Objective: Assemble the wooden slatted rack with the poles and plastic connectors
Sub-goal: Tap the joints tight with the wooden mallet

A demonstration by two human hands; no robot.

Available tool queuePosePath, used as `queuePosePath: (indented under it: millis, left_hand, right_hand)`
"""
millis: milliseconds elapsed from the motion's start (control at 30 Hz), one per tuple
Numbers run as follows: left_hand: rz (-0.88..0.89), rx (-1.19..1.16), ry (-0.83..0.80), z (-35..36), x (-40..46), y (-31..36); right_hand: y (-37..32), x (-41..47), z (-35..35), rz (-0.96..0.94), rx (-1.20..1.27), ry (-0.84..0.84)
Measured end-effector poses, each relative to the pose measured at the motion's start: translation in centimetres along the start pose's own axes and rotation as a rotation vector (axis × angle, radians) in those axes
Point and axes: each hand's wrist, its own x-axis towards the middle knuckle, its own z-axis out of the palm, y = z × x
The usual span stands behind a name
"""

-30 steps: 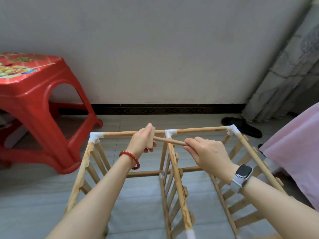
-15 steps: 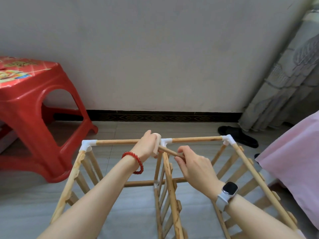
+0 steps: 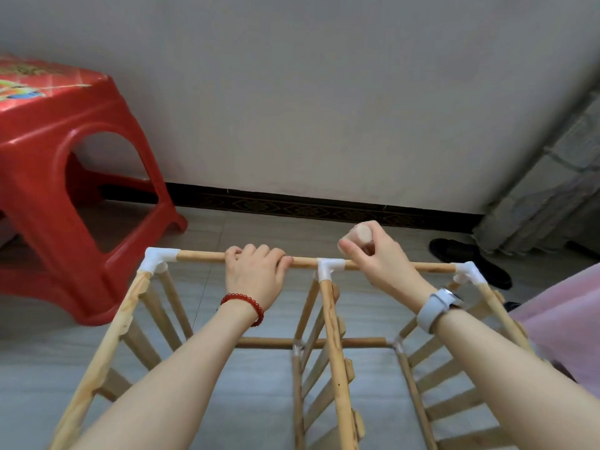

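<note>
L hand, red bead bracelet at the wrist, is curled over the far top round wooden pole of the rack, fingers wrapped over it, just left of the white plastic T-connector at mid-span. R hand, w/ a grey-strapped smartwatch on the wrist, sits just right of that connector & pinches a short pale wooden dowel between thumb and fingers; the dowel's round cut end sticks up above the knuckles. Its lower part is hidden by the hand, so can't tell whether it touches the pole.

The light-wood slatted rack stands on the grey tiled floor directly below both forearms. White plastic corner connector closes the pole's L end, another the R end. From each of the 3 connectors a slatted side panel runs back toward the camera; a lower cross pole links them near the floor.

Further out: red plastic stool at left on the floor, white wall w/ dark patterned skirting behind, black shoe at right by a grey curtain, pink fabric at the R edge.
</note>
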Motion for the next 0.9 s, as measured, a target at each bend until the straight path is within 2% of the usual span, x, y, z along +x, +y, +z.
queuePosePath:
  millis: [167, 267, 367, 467, 500, 533, 600, 633, 667, 767, 800, 833, 900]
  left_hand:
    - [0.036, -0.010, 0.127, 1.0, -0.1, -0.4]
    - [0.036, -0.010, 0.133, 1.2, -0.2, -0.5]
    - [0.042, -0.013, 0.144, 1.3, -0.2, -0.5]
    - [0.045, -0.029, 0.179, 1.5, -0.2, -0.6]
    - [0.048, -0.028, 0.190, 1.6, -0.2, -0.6]
    - [0.050, -0.023, 0.192, 1.6, -0.2, -0.6]
    - [0.051, -0.015, 0.177, 1.6, -0.1, -0.6]
    - [0.051, -0.015, 0.175, 1.6, -0.1, -0.7]
    - [0.051, -0.017, 0.177, 1.6, -0.1, -0.7]
    - [0.054, -0.020, 0.182, 1.7, -0.2, -0.7]
    - [0.056, -0.011, 0.176, 1.7, -0.2, -0.7]
    - [0.058, -0.005, 0.163, 1.7, -0.2, -0.7]
    - [0.061, -0.001, 0.128, 1.6, -0.3, -0.7]
  right_hand:
    - [-1.1, 1.4, 1.8, 0.085, -0.124, -0.039]
    - [-2.3, 2.4, 1.9, 0.027, -0.240, -0.033]
    - [-4.5, 4.0, 1.0, -0.119, -0.413, 0.162]
    - [-5.7, 4.3, 1.0, -0.349, -0.361, 0.527]
    - [-5.4, 3.7, 1.6, -0.340, -0.405, 0.569]
    - [-4.9, 2.7, 2.5, -0.274, -0.482, 0.490]
    - [-3.7, 1.2, 4.3, -0.183, -0.710, 0.176]
    - [-3.4, 1.6, 4.3, -0.210, -0.754, 0.079]
    - [-3.6, 2.5, 3.9, -0.259, -0.750, 0.079]
    - [-4.4, 5.2, 1.7, -0.239, -0.414, 0.427]
    - [-4.3, 4.9, 1.6, -0.214, -0.380, 0.471]
    - [-3.7, 3.9, 2.4, -0.199, -0.456, 0.414]
    - [-2.7, 1.3, 4.3, -0.189, -0.662, 0.122]
